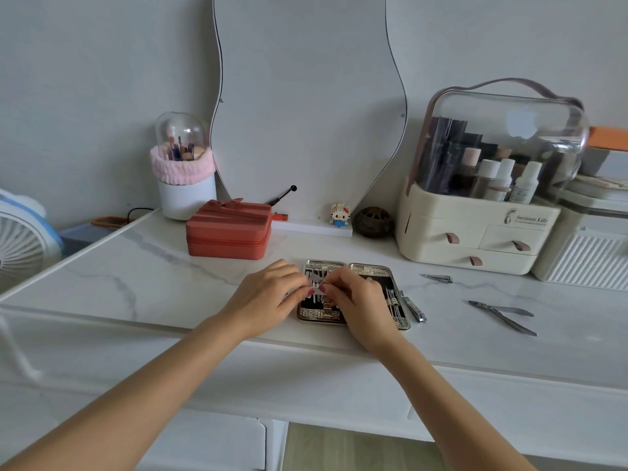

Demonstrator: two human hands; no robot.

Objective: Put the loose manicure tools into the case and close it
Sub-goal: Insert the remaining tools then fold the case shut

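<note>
The manicure case [368, 268] lies flat and open on the white marble tabletop, black inside with silver rims. Over its left half, my left hand [265, 300] and my right hand [356, 300] both pinch a small flat metal tool [317, 286]. Thin tools [394, 305] sit strapped in the right half. A nail clipper [415, 309] lies against the case's right edge. A smaller clipper [438, 277] and cuticle nippers [503, 317] lie loose further right.
A coral zip box [229, 232] stands behind the case to the left. A cream cosmetics organiser [475, 229] with a clear dome stands at back right, a brush holder [185, 171] at back left, and a wavy mirror [306, 96] against the wall.
</note>
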